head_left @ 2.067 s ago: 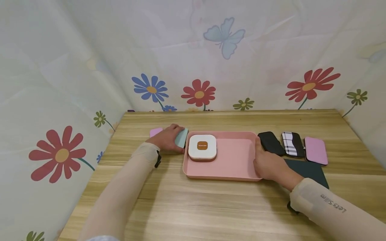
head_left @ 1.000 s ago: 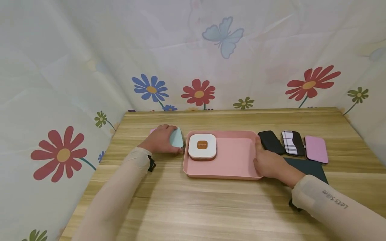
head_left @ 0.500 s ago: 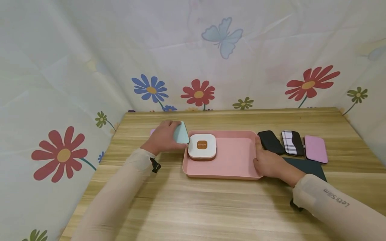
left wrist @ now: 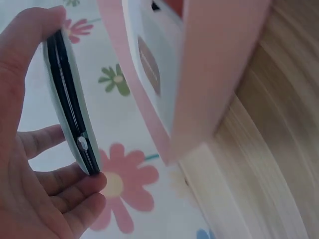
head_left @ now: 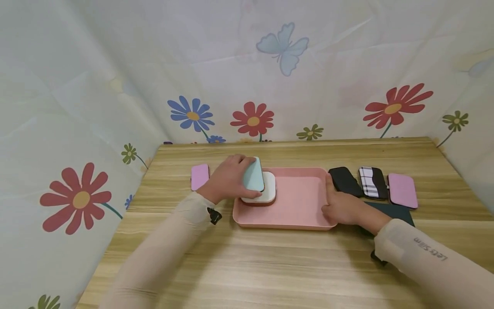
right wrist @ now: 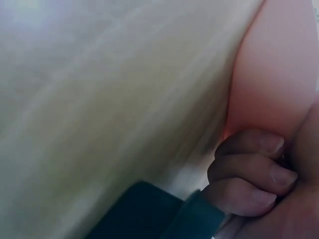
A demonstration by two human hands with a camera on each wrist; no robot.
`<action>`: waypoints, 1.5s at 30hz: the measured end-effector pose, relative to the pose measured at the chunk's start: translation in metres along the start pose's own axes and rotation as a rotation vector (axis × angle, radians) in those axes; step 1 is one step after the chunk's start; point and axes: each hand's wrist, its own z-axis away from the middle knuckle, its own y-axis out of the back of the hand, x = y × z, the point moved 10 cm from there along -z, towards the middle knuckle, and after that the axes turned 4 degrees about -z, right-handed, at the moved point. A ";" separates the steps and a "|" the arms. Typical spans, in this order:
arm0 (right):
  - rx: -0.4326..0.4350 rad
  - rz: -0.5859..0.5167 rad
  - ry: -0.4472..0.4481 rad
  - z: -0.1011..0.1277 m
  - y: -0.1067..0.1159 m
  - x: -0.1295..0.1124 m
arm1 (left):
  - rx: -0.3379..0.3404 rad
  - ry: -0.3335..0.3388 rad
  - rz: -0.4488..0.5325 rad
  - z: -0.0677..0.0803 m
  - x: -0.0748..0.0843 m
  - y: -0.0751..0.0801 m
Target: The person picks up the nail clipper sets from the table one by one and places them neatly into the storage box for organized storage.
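The left hand (head_left: 227,180) grips the flat mint-green case (head_left: 253,174), now carried over the pink plastic tray (head_left: 297,201) above its white square box (head_left: 269,189). The right hand (head_left: 341,208), fingers curled, holds the tray's right rim.

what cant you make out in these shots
- Head view: most of the white box in the pink tray is hidden by the mint case in the left hand.
- Head view: the dark pad is partly covered by the right hand and its sleeve.
- Right wrist view: blurred; whether the fingers touch the tray is unclear.
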 end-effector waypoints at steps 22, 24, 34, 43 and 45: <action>0.024 -0.003 0.025 0.000 0.001 -0.001 | -0.139 -0.064 -0.088 -0.040 0.080 -0.030; 0.028 -0.008 0.025 0.000 0.002 -0.001 | -0.150 -0.093 -0.091 -0.043 0.087 -0.034; 0.017 -0.026 0.008 0.002 0.001 0.000 | -0.191 -0.199 -0.125 -0.060 0.118 -0.055; 0.017 -0.028 0.015 0.001 0.002 0.000 | -0.257 -0.212 -0.193 -0.076 0.132 -0.073; 0.017 -0.021 0.017 0.000 0.002 0.000 | -0.263 -0.211 -0.194 -0.078 0.134 -0.076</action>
